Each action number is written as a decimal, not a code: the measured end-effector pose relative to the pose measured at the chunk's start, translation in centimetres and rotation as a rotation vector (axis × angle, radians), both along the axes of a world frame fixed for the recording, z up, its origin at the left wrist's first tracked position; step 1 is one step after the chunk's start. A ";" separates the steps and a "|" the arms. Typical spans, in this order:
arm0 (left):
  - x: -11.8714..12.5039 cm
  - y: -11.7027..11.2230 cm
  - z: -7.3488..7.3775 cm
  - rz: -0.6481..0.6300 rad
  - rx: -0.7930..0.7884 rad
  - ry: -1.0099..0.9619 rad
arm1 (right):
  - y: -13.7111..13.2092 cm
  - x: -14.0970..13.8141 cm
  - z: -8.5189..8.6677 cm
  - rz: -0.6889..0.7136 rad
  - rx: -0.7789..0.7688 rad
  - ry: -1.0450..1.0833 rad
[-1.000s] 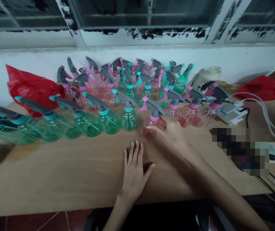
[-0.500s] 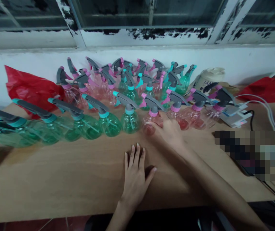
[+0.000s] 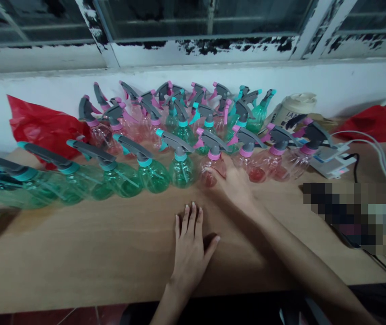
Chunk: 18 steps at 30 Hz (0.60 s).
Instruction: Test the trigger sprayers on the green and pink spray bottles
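Note:
My right hand is wrapped around the body of a clear pink spray bottle with a grey and pink trigger head. This bottle stands upright on the wooden table, in the front row. Right beside it on the left is a green spray bottle with a turquoise collar. Another pink spray bottle stands just past my right hand's fingers. Palm down on the table, my left hand lies flat with its fingers stretched out, holding nothing.
Several more green bottles extend the row leftward. Behind it, pink and green bottles cluster near the wall. Red plastic bags lie at both sides. A pale cloth bag, cables and a pixelated dark object are on the right.
The held pink spray bottle and my right hand have shifted very slightly to the left and back. My left hand stays where it was.

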<state>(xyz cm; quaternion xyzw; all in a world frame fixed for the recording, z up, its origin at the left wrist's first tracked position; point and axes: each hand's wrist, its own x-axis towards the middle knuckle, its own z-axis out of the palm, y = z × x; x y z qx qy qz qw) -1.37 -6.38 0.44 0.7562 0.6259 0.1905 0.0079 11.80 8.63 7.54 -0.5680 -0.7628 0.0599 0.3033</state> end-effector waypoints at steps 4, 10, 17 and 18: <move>0.0 0.0 0.0 0.003 -0.004 -0.005 | 0.3 -0.1 0.0 0.003 -0.024 0.029; -0.1 0.0 0.0 -0.002 -0.007 0.009 | 0.6 0.1 -0.1 0.033 -0.052 0.091; 0.0 -0.1 0.2 -0.001 -0.013 0.020 | -1.4 1.7 0.9 0.094 -0.095 0.242; 0.0 -0.1 0.2 -0.002 -0.011 0.016 | -1.8 2.3 1.1 0.105 -0.100 0.277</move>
